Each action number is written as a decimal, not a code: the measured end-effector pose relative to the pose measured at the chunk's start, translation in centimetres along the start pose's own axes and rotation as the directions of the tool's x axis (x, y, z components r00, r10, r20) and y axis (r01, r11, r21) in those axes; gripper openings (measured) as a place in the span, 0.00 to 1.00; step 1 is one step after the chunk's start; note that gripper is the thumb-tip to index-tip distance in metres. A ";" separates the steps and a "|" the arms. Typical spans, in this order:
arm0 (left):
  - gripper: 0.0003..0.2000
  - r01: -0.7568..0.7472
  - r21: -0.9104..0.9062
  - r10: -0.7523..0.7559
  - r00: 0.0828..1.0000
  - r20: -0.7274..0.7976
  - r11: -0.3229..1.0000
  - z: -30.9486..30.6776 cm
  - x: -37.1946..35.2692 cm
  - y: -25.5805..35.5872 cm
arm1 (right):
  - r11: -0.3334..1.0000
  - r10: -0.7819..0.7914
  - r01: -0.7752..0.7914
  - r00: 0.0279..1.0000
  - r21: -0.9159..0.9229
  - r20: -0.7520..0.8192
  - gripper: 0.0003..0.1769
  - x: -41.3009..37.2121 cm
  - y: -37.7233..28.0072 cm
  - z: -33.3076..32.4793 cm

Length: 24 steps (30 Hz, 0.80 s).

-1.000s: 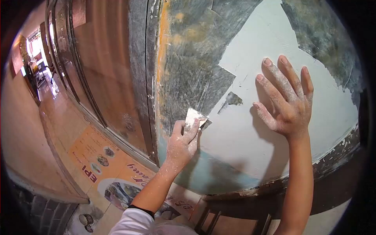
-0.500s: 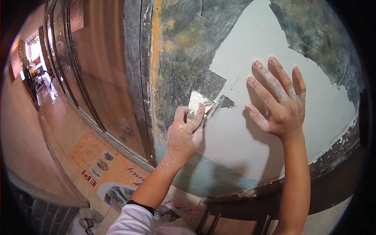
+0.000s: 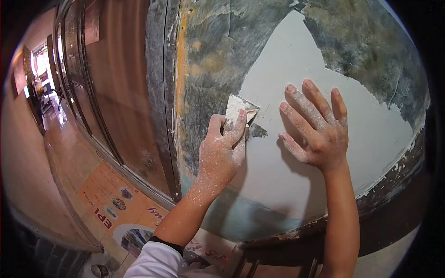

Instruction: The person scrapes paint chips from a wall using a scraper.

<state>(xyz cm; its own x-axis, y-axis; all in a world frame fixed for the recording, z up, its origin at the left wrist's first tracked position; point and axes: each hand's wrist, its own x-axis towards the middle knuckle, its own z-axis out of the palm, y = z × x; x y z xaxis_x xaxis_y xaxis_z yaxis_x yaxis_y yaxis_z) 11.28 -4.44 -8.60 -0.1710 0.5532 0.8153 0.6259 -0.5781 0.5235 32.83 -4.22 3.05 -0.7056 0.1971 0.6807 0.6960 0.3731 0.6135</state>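
Note:
My left hand [image 3: 219, 155] is closed around a putty knife [image 3: 242, 107] whose blade is loaded with white putty. The blade lies at the left edge of a large white putty patch [image 3: 296, 60] on a dark, mottled wall panel [image 3: 208, 51]. Just below the blade, a small dark bare spot [image 3: 258, 132] shows within the white. My right hand [image 3: 320, 129] is open, fingers spread over the patch, palm towards it; whether the whole palm touches is hidden. White dust coats both hands.
A brown door or glazed panel [image 3: 118, 69] in dark frames stands to the left. An orange printed banner [image 3: 104, 190] lies on the floor below. A round container [image 3: 99, 270] is at the lower left, and dark bars [image 3: 252, 268] show near the bottom.
The putty knife in my left hand has moved up along the patch edge, over a dark notch seen before. My view has shifted slightly; my right hand keeps its spread pose.

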 end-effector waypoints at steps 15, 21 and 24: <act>0.25 -0.032 0.033 0.032 0.999 0.006 0.999 -0.1 -9.1 -7.3 | 1.000 -0.004 0.004 1.000 -0.006 0.008 0.25 0.2 0.0 -0.3; 0.25 0.030 0.043 -0.035 0.992 0.122 0.999 0.2 -11.2 -7.1 | 1.000 -0.029 0.029 0.999 -0.010 0.030 0.27 0.1 0.1 -0.5; 0.26 0.092 0.097 -0.106 0.984 0.147 0.991 0.3 -11.1 -6.4 | 1.000 -0.029 0.030 0.999 -0.006 0.030 0.28 0.0 0.2 -0.4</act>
<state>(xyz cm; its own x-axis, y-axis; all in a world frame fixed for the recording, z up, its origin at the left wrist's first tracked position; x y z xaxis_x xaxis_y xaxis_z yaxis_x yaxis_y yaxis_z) 9.41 -6.71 -21.09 -0.1228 0.6932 0.7102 0.6780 -0.4640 0.5701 33.04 -4.50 3.29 -0.7294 0.2128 0.6502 0.6756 0.3737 0.6356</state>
